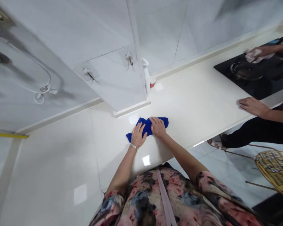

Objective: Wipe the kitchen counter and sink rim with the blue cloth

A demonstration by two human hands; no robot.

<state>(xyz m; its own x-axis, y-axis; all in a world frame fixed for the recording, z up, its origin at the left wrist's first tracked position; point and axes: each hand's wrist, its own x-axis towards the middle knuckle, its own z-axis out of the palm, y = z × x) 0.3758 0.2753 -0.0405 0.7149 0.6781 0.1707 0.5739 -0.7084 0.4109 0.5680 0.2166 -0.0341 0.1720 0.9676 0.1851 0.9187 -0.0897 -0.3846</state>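
A blue cloth (146, 126) lies spread on the white countertop (191, 97), close to its front edge. My left hand (138, 135) rests flat on the cloth's left part, fingers slightly apart, with a bracelet at the wrist. On the cloth's right part lies my right hand (158, 126), its fingers bent over the fabric and close together. Both hands press the cloth from above, and they are a small gap apart.
A white wall end with two hooks (129, 58) rises behind the cloth. Beside it stand a white bottle (146, 73) and a red-white cup (152, 82). At right, another person wipes a black cooktop (254, 75). A yellow woven chair (274, 166) stands below.
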